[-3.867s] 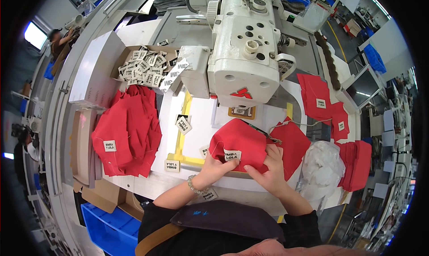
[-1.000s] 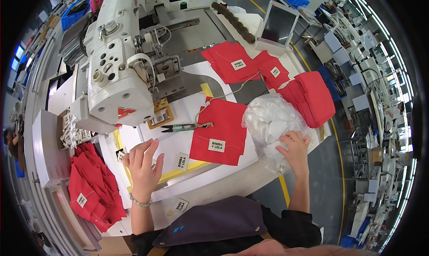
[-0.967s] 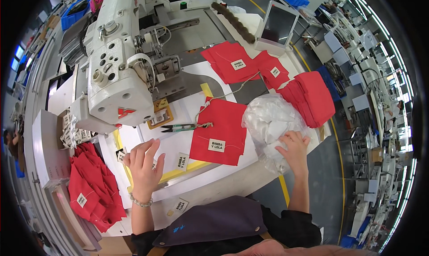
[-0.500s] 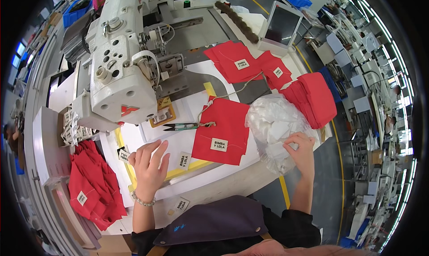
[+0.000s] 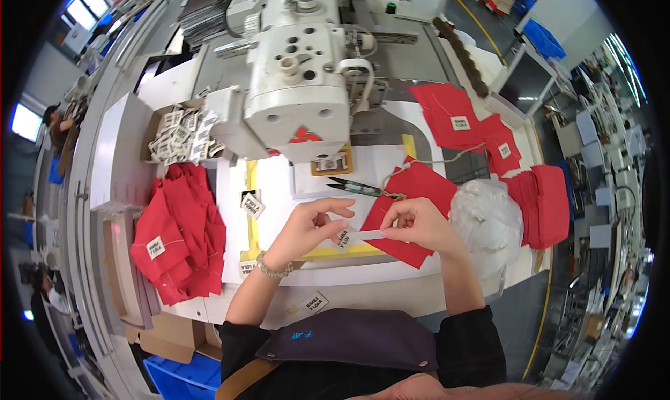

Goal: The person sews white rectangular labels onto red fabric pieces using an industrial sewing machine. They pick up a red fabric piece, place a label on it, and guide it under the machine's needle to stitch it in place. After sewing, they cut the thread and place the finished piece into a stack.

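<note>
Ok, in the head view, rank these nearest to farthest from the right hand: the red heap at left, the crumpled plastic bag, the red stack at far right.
1. Crumpled plastic bag: just right of the right hand
2. Red stack: farther right, beyond the bag
3. Red heap: left, past the left hand

Your worktop (image 5: 377, 293) is brightly, evenly lit; window (image 5: 26, 123) blown out beyond its left edge, tube lights (image 5: 623, 59) glaring beyond its right; fisheye bows straight lines.
</note>
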`<state>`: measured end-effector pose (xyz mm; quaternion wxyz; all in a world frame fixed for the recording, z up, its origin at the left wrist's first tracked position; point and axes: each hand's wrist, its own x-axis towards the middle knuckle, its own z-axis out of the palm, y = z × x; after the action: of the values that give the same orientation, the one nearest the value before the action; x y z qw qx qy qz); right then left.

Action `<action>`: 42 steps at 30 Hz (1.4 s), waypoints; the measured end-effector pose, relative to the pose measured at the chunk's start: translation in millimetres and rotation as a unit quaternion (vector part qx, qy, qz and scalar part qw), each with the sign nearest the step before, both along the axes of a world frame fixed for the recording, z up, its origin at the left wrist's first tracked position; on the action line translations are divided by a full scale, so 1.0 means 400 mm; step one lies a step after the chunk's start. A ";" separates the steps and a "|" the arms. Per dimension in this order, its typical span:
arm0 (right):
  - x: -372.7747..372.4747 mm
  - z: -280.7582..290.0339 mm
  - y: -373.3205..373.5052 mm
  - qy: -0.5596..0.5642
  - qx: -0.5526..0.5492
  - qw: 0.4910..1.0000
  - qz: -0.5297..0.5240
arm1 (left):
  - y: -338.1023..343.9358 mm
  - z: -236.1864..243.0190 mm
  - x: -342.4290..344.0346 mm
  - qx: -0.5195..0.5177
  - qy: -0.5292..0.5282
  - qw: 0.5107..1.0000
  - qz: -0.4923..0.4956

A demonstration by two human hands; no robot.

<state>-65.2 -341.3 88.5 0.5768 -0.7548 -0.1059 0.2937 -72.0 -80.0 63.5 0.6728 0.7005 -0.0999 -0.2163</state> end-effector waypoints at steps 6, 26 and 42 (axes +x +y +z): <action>0.090 -0.050 0.071 0.075 0.063 0.995 0.036 | 0.046 -0.037 0.034 -0.021 0.053 0.998 -0.004; 0.103 -0.162 0.084 -0.400 -0.215 0.890 -0.045 | 0.050 -0.099 0.066 0.080 -0.176 0.974 0.115; 0.053 -0.133 0.064 -0.453 -0.222 0.860 0.082 | 0.090 -0.170 0.099 0.341 -0.554 0.758 -0.044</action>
<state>-43.9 -315.8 35.3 0.2567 -0.9011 -0.3489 -0.0185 -32.2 -43.8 -4.4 0.2057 0.8759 -0.4058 0.1606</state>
